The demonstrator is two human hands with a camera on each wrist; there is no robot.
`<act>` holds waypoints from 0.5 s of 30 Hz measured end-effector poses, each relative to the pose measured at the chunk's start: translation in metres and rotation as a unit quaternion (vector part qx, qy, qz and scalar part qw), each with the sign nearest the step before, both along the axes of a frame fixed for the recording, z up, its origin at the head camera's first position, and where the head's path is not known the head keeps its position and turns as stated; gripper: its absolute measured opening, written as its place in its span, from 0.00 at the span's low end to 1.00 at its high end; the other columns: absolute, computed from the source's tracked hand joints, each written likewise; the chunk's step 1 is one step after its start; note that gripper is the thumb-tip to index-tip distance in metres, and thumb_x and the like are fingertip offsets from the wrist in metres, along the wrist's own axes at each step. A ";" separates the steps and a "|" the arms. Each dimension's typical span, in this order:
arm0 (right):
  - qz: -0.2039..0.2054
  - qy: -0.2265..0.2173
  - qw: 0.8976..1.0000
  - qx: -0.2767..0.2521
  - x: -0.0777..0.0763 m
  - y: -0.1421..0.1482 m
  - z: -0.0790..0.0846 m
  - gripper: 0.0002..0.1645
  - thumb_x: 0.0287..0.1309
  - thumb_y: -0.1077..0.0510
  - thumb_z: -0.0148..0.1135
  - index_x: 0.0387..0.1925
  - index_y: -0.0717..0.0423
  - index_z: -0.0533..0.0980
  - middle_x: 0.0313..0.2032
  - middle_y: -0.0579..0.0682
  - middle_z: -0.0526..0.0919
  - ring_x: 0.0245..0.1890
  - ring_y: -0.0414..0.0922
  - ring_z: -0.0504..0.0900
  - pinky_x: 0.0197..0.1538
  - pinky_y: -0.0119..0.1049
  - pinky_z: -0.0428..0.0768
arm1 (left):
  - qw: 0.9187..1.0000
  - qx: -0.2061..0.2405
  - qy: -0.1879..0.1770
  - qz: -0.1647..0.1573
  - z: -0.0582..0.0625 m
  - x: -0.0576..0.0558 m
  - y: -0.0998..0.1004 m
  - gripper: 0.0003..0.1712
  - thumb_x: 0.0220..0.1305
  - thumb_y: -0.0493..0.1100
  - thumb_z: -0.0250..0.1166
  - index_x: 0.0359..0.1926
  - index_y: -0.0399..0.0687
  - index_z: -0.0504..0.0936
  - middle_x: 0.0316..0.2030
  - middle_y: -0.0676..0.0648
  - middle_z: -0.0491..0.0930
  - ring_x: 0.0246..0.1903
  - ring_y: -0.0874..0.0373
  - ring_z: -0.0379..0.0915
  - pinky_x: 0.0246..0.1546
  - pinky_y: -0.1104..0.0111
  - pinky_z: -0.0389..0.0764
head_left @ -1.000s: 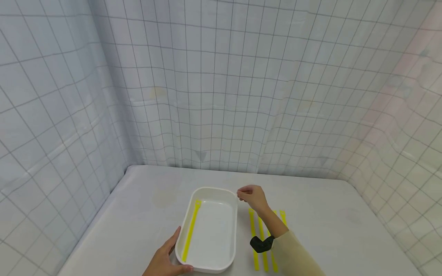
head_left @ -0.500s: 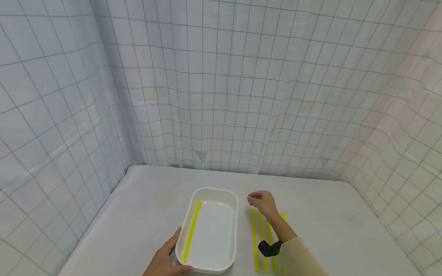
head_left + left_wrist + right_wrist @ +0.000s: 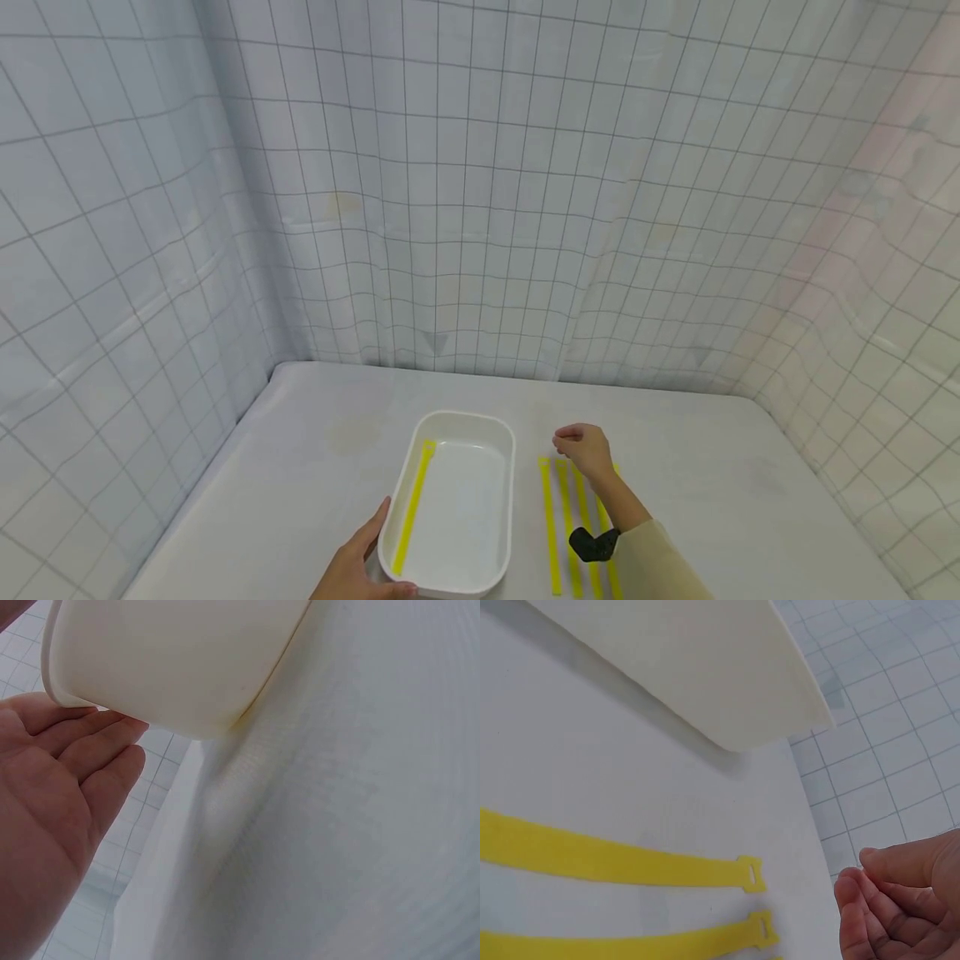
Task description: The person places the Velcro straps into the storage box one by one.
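Note:
A white rectangular tray point(image 3: 465, 512) with rounded corners has one yellow hook-and-loop cable tie point(image 3: 413, 512) lying lengthwise along its left side. My left hand point(image 3: 362, 557) holds the tray's near left corner, thumb at the near rim and fingers along the left wall. In the left wrist view the fingertips point(image 3: 124, 733) touch under the rim. Right of the tray, several more yellow cable ties point(image 3: 551, 525) lie side by side, slotted heads at the far end. Over those heads is my right hand point(image 3: 587, 452), fingers curled in and thumb close to the index fingertip, holding nothing.
The white-covered table point(image 3: 712, 492) extends to both sides of the tray. A white gridded curtain point(image 3: 480, 208) hangs behind it and on the left and right. A black wrist camera point(image 3: 594, 545) on the right arm covers part of the cable ties.
My right hand has moved right and slightly nearer, away from the tray's far right rim to above the cable ties' heads. The left hand keeps its place on the tray.

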State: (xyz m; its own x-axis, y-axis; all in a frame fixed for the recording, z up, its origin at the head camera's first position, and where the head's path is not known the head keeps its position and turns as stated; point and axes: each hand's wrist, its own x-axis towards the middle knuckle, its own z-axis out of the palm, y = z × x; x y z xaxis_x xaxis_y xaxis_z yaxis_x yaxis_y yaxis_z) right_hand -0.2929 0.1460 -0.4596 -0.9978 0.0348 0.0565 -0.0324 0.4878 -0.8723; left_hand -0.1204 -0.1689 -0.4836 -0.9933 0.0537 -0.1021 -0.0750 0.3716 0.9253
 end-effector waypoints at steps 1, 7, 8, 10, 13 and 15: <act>-0.007 -0.004 1.000 0.004 -0.001 0.001 -0.001 0.09 0.51 0.66 0.63 0.34 0.70 0.79 0.27 0.54 0.82 0.27 0.48 0.80 0.32 0.38 0.79 | 1.000 -0.001 0.002 -0.002 0.000 0.000 0.000 0.65 0.35 0.49 0.78 0.69 0.36 0.49 0.64 0.34 0.59 0.61 0.39 0.56 0.55 0.45 0.62; -0.032 -0.052 0.998 0.015 -0.005 0.001 -0.009 0.09 0.51 0.65 0.64 0.34 0.68 0.79 0.28 0.52 0.81 0.27 0.44 0.78 0.32 0.36 0.78 | 1.000 -0.002 0.002 -0.005 0.000 -0.001 -0.001 0.64 0.36 0.49 0.78 0.69 0.36 0.49 0.64 0.33 0.59 0.61 0.38 0.56 0.55 0.46 0.63; -0.033 -0.059 0.998 0.017 -0.005 0.001 -0.010 0.09 0.51 0.64 0.64 0.34 0.67 0.79 0.28 0.52 0.81 0.27 0.44 0.78 0.32 0.37 0.78 | 1.000 -0.004 0.001 -0.004 0.000 -0.001 -0.001 0.64 0.36 0.49 0.78 0.69 0.36 0.49 0.64 0.34 0.59 0.61 0.39 0.56 0.55 0.46 0.63; -0.036 -0.069 0.997 0.022 -0.006 0.000 -0.014 0.09 0.51 0.64 0.64 0.34 0.67 0.79 0.30 0.52 0.81 0.28 0.44 0.77 0.32 0.37 0.78 | 1.000 -0.011 -0.001 -0.002 0.000 -0.001 -0.001 0.65 0.36 0.50 0.78 0.69 0.36 0.49 0.64 0.34 0.59 0.61 0.38 0.56 0.55 0.45 0.63; -0.040 -0.079 0.996 0.030 -0.007 -0.001 -0.020 0.09 0.52 0.63 0.64 0.34 0.66 0.79 0.30 0.53 0.80 0.29 0.45 0.76 0.32 0.36 0.78 | 1.000 -0.013 -0.001 -0.001 0.000 0.000 0.000 0.65 0.35 0.50 0.78 0.69 0.37 0.49 0.64 0.34 0.59 0.61 0.39 0.56 0.55 0.45 0.63; -0.042 -0.077 0.996 0.033 -0.007 -0.002 -0.023 0.09 0.52 0.63 0.64 0.34 0.67 0.79 0.30 0.53 0.80 0.28 0.44 0.76 0.31 0.36 0.78 | 1.000 -0.011 0.003 -0.003 0.000 0.000 0.000 0.65 0.35 0.50 0.78 0.69 0.37 0.49 0.64 0.34 0.59 0.61 0.39 0.56 0.55 0.45 0.63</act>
State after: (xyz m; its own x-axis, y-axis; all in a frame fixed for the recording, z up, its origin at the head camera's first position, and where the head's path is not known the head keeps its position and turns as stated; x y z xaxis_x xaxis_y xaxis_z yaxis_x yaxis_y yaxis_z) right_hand -0.2994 0.1436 -0.4827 -0.9886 0.1192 -0.0925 0.1427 0.5392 -0.8300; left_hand -0.1203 -0.1694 -0.4837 -0.9936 0.0575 -0.0975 -0.0673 0.3919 0.9176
